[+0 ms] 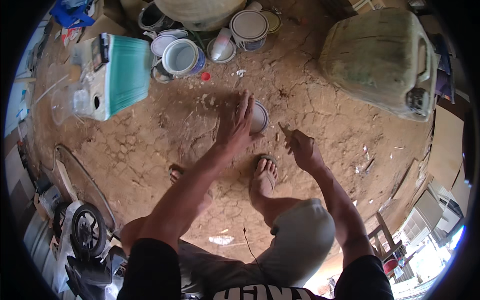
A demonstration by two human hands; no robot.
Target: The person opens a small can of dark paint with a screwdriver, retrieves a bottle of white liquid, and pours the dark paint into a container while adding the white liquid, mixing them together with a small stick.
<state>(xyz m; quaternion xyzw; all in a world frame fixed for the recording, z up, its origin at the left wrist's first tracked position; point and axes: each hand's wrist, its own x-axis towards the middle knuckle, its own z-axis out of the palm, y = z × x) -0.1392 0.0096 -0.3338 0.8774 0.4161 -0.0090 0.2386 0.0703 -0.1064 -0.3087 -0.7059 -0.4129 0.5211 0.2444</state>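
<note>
A small round paint can (260,118) with a pale, greyish lid stands on the dirt floor in front of my feet. My left hand (236,122) is against its left side, fingers stretched along the far edge and thumb round the near edge; the hand hides part of the can. Just right of the can, my right hand (304,150) is closed round a short tan, flat-tipped tool (285,129). The tool's tip points toward the can and is apart from it. Its handle is hidden in my fist, so its exact kind does not show.
Several paint cans, among them an open bucket (181,57) and a lidded can (249,27), stand at the far side by a red cap (205,76). A green-and-white box (125,75) is at left, a large dirty jerrycan (375,60) at right, and a small wheel (88,231) lower left.
</note>
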